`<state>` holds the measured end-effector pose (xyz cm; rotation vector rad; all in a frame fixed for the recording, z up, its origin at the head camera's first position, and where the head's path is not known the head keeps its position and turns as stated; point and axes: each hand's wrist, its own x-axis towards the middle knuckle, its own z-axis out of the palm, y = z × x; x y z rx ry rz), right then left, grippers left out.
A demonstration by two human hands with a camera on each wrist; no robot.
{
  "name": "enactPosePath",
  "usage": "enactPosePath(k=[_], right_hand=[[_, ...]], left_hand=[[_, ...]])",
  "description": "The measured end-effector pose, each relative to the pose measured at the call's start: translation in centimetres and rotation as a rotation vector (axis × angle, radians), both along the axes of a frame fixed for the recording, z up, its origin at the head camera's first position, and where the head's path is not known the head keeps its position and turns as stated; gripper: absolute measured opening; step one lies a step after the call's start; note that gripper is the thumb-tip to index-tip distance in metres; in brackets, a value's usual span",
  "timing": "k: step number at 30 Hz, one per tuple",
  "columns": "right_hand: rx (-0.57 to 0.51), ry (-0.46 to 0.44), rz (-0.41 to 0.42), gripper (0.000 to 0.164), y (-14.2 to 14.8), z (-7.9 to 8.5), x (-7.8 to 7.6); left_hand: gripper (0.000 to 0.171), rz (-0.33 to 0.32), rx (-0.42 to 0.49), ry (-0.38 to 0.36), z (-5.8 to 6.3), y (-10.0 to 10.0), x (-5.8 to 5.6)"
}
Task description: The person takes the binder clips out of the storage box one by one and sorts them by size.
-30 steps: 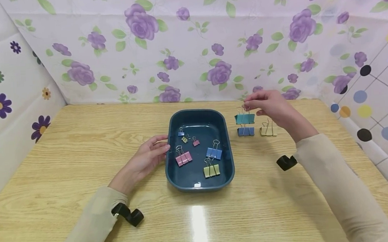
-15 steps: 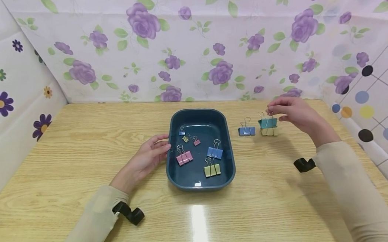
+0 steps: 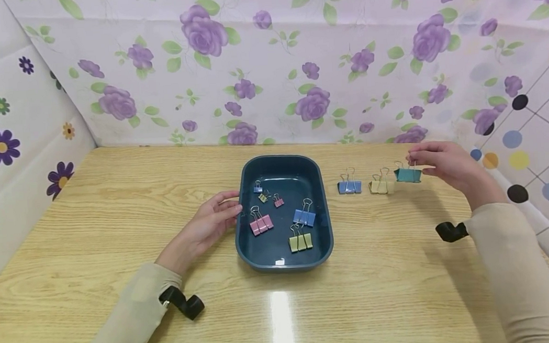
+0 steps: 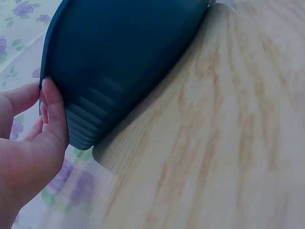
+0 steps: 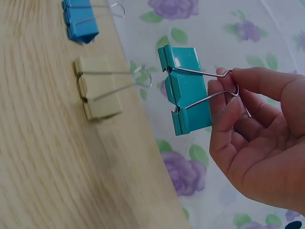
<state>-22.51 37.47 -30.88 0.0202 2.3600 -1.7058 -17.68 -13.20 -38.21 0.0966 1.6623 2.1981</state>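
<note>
My right hand [image 3: 448, 163] pinches a teal binder clip [image 5: 183, 90] by its wire handles. The clip hangs upright at the right end of a row, beside a pale yellow binder clip [image 3: 381, 187]. A blue binder clip [image 3: 349, 187] stands farther left in that row. At the left side of a dark blue tray [image 3: 285, 265], my left hand [image 3: 211, 217] holds the rim between thumb and fingers. Inside the tray lie a large pink clip [image 3: 261, 225], a large blue clip [image 3: 304, 217], a large yellow-green clip [image 3: 300, 242] and several tiny clips [image 3: 278, 200].
The wooden table [image 3: 116, 202] runs back to a flowered cloth [image 3: 268, 67]. A dotted cloth [image 3: 546, 139] borders the right side, and another flowered sheet [image 3: 12, 130] stands at the left. Black wrist mounts [image 3: 183, 303] are on both sleeves.
My right hand has carried the teal clip rightward, from over the blue clip, past the pale yellow one, to its right side, and lower. The left hand stays at the tray.
</note>
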Motion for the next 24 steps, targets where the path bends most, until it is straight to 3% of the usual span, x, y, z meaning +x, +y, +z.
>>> enactPosePath(k=[5,14,24], right_hand=[[-0.012,-0.024,0.018,0.014,1.2,-0.6,-0.1],[0.062,-0.071,0.003,0.013,2.3,-2.0,-0.3],[0.098,-0.103,0.026,0.027,3.3,-3.5,-0.4]], left_hand=[[0.039,-0.001,0.000,0.004,0.0,0.0,0.0],[0.043,-0.006,-0.008,0.010,0.0,0.0,0.1],[0.045,-0.020,0.007,0.014,0.0,0.1,0.0]])
